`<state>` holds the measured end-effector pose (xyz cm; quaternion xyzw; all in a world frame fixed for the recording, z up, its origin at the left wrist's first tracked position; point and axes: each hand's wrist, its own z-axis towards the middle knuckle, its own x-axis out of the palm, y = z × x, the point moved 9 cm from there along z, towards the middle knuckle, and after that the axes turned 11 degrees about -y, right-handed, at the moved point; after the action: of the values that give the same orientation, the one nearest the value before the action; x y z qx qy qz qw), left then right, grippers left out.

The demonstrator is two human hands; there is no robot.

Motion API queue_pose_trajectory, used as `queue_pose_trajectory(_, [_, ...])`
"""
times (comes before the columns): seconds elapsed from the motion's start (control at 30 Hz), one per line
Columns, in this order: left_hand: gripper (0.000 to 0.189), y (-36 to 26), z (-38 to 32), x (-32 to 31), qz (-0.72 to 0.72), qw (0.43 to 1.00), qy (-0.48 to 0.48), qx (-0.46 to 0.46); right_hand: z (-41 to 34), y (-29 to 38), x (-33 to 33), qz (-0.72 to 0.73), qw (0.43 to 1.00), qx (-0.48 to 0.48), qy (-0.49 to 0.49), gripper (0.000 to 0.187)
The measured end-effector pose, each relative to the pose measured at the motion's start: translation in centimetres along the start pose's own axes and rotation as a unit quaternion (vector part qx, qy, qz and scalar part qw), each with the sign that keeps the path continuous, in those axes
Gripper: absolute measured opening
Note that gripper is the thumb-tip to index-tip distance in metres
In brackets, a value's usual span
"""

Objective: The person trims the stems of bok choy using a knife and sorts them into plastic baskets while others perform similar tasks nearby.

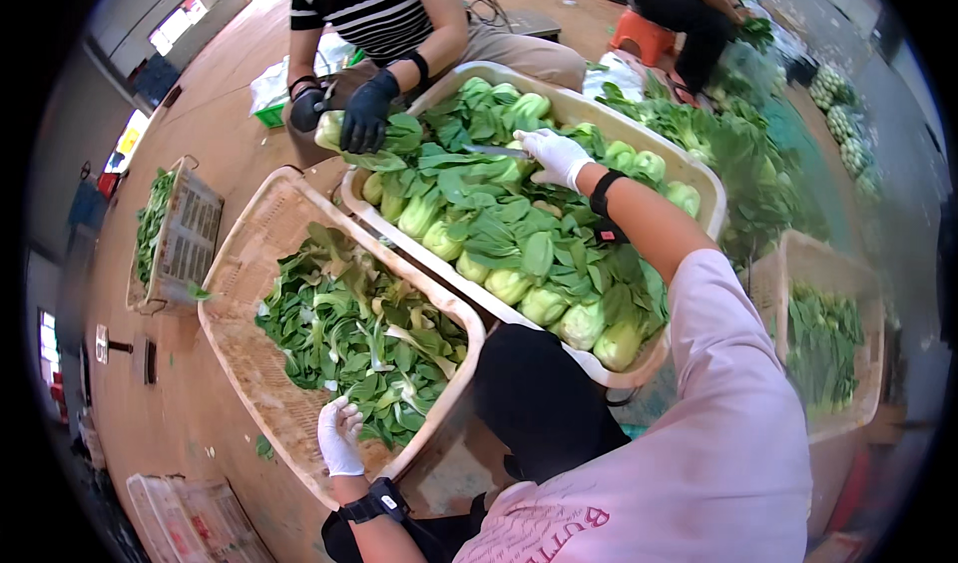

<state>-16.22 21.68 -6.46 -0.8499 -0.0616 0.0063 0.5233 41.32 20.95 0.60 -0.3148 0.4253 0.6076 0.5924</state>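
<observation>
My right hand (555,160), in a white glove, holds a knife whose thin blade (495,150) points left over the bok choy. Beneath it is a long white plastic crate (718,211), with bok choy heads (441,239) along its sides and their leaves towards the middle. My left hand (340,434), also gloved in white, hovers at the near side of a stained plastic basket (239,331). Its fingers are loosely curled and I see nothing in them. Loose trimmed leaves (352,338), some yellowed, lie in that basket.
Opposite, a person in black gloves (367,114) holds a bok choy (329,130) over the crate's far left corner. Another person sits by an orange stool (642,37). Leafy greens (771,166) are heaped at right, beside another basket (872,338). More crates (183,241) stand at left.
</observation>
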Motion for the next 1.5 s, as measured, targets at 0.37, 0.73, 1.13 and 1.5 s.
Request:
queue_pose_trajectory(0.37, [0.027, 0.9, 0.1, 1.2, 0.076, 0.997, 0.029, -0.011, 3.8, 0.8, 4.7, -0.050, 0.987, -0.106, 0.112, 0.041])
queue_pose_trajectory(0.73, [0.018, -2.2, -2.9, 3.3, 0.023, 0.996, 0.066, 0.046, 2.2, -4.5, -7.4, 0.291, 0.952, 0.067, 0.071, 0.055])
queue_pose_trajectory(1.13, [0.078, -10.5, -17.9, 10.0, 0.397, 0.583, -0.031, 0.709, -6.3, 37.2, -2.0, 0.612, 0.512, 0.267, 0.540, 0.035])
queue_pose_trajectory(1.5, [0.076, -11.8, -8.0, -5.5, -0.058, 0.937, -0.102, 0.328, -0.9, 44.1, -1.8, 0.453, 0.855, 0.002, 0.251, 0.026])
